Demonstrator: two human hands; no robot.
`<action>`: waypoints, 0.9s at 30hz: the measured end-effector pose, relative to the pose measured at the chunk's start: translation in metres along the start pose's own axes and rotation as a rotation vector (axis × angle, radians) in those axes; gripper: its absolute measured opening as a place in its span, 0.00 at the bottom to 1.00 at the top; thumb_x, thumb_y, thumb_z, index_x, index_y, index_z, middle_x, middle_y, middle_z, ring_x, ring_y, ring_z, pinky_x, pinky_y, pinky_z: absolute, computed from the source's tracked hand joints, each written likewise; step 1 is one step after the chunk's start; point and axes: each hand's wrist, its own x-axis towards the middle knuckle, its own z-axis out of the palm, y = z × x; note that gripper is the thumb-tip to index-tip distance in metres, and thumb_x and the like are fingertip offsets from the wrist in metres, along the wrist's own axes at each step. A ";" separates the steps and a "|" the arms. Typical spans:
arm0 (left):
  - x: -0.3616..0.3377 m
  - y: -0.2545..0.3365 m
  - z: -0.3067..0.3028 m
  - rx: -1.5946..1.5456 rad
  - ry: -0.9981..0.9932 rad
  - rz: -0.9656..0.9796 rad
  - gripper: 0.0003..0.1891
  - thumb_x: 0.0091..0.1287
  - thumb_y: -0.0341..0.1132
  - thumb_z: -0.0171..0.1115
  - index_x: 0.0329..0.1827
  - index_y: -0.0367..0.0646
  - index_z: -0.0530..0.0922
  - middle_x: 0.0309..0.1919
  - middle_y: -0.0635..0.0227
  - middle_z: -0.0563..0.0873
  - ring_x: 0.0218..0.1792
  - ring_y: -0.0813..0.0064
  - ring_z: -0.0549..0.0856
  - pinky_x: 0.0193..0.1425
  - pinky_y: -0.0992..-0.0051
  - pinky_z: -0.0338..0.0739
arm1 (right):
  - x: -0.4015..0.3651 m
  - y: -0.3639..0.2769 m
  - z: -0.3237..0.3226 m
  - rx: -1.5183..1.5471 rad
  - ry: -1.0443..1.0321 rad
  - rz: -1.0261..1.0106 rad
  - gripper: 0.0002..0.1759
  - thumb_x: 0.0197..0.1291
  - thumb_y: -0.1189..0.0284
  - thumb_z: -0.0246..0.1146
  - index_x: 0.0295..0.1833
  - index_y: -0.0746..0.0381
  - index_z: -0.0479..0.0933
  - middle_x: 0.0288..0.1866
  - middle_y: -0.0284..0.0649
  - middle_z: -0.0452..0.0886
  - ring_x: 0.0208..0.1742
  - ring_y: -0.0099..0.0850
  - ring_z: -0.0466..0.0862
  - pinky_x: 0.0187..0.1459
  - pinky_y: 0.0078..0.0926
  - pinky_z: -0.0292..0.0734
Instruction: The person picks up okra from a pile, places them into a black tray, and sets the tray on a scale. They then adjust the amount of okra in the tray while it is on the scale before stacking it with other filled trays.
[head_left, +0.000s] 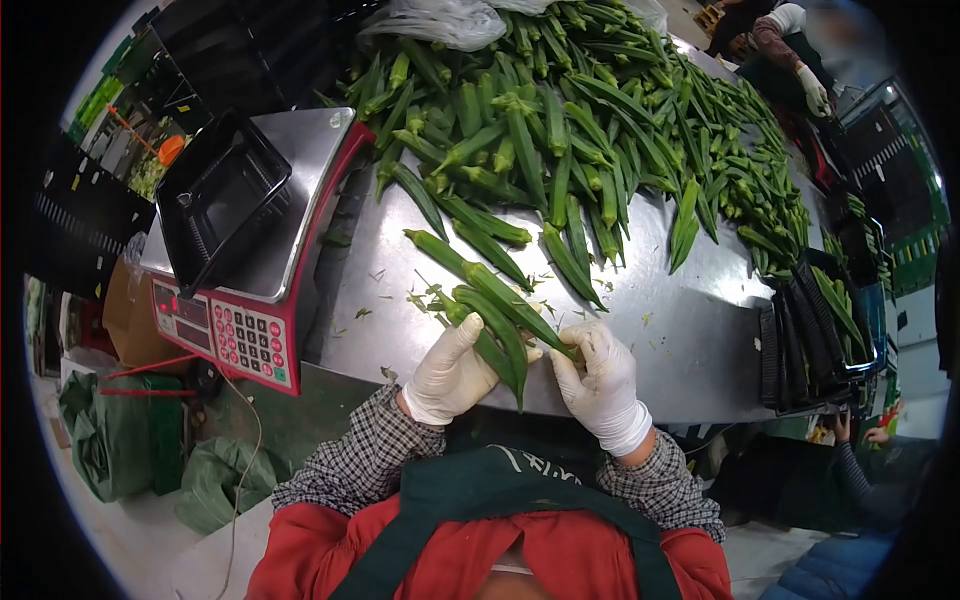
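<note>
Several long green okra pods (pixel 493 340) rest across my left hand (pixel 447 378), its thumb up against them. My right hand (pixel 604 385) is closed at the pointed tip of another okra pod (pixel 512 305), which runs up and left from it. Both hands wear white gloves and are just above the near edge of the metal table (pixel 660 340). Beyond them is a big okra pile (pixel 560 140), with a few loose pods at its near side. Some of my left fingers are hidden behind the pods.
At left, a black plastic tray (pixel 225 190) sits on a red-framed scale (pixel 290 240). More black trays (pixel 800 335) stand at the table's right end, some beside okra. Clear plastic bags (pixel 440 22) lie atop the pile. Another person's gloved hand (pixel 815 95) shows at top right.
</note>
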 end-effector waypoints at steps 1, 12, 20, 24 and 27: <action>0.000 0.001 0.001 -0.003 0.003 -0.002 0.29 0.70 0.47 0.55 0.69 0.41 0.62 0.63 0.54 0.73 0.64 0.59 0.73 0.69 0.54 0.66 | -0.001 0.000 0.001 -0.004 -0.003 -0.006 0.14 0.46 0.80 0.68 0.40 0.63 0.75 0.31 0.41 0.77 0.29 0.39 0.80 0.29 0.32 0.74; 0.002 -0.002 -0.002 0.040 -0.012 0.018 0.18 0.69 0.30 0.56 0.61 0.37 0.68 0.54 0.60 0.78 0.56 0.68 0.78 0.63 0.65 0.73 | 0.030 -0.024 -0.009 0.280 -0.103 0.078 0.09 0.52 0.75 0.69 0.38 0.63 0.78 0.35 0.39 0.77 0.26 0.27 0.77 0.26 0.22 0.72; -0.001 -0.002 0.008 0.083 -0.004 0.031 0.21 0.68 0.29 0.57 0.64 0.35 0.68 0.56 0.60 0.78 0.56 0.68 0.79 0.64 0.67 0.73 | 0.040 -0.015 0.008 0.678 -0.207 0.484 0.12 0.68 0.71 0.56 0.35 0.68 0.77 0.28 0.35 0.74 0.26 0.19 0.74 0.29 0.18 0.70; -0.002 0.001 0.002 0.066 -0.038 -0.028 0.21 0.68 0.28 0.57 0.64 0.35 0.68 0.56 0.60 0.78 0.56 0.68 0.79 0.64 0.67 0.73 | 0.039 -0.016 0.002 0.744 -0.214 0.522 0.11 0.68 0.70 0.56 0.38 0.67 0.77 0.28 0.33 0.74 0.27 0.18 0.73 0.30 0.16 0.69; -0.002 -0.002 0.006 0.063 -0.003 0.019 0.21 0.68 0.28 0.57 0.63 0.35 0.68 0.55 0.60 0.78 0.56 0.68 0.79 0.64 0.67 0.73 | 0.040 -0.023 0.000 0.639 -0.202 0.440 0.08 0.65 0.72 0.59 0.39 0.67 0.77 0.28 0.33 0.75 0.27 0.18 0.74 0.30 0.15 0.69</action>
